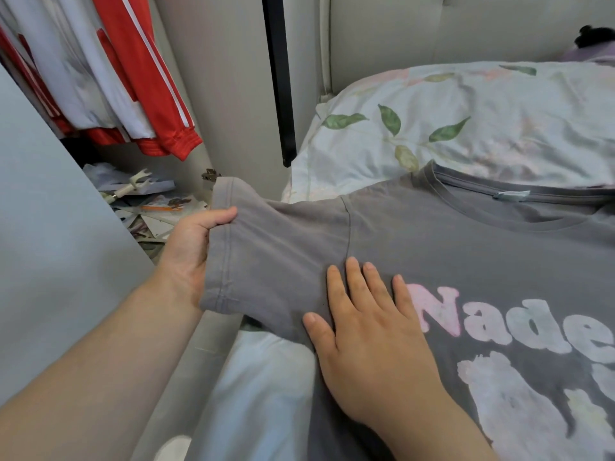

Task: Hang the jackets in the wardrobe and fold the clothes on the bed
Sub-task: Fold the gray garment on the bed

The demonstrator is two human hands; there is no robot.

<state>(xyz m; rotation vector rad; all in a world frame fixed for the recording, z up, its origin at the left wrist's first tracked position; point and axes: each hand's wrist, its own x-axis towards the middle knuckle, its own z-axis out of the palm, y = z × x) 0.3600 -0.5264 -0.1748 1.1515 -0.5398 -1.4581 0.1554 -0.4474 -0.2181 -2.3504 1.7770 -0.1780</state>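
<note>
Left hand (193,247) grips the hem of the T-shirt's sleeve (266,247): thumb curled over the top, fingers hidden under the cloth, palm facing the camera. Right hand (369,337) lies flat, palm down, with five straight fingers slightly spread. It presses the T-shirt (466,247) at the armpit seam, thumb at the sleeve's lower edge. One T-shirt, grey soft knit with a ribbed round collar and a double-stitched hem, lies front up on the bed (266,377). Its collar is toward the head end and overlaps the pillow's lower edge. Puffy pink and white letters "Nade" sit beside the right fingertips, with more white print below. The sleeve is held out taut past the bed's left edge, toward the wardrobe (229,94). One pillow (466,121), a crumpled pale case with green leaf print, sits against the padded headboard (432,24). Bed sheet is pale and smooth. Jackets (133,78) hang in the wardrobe, shiny red with white stripes plus white panels; exact count unclear. Loose papers (156,211) are heaped on the wardrobe floor. Plain grey door (50,227) stands at far left.
</note>
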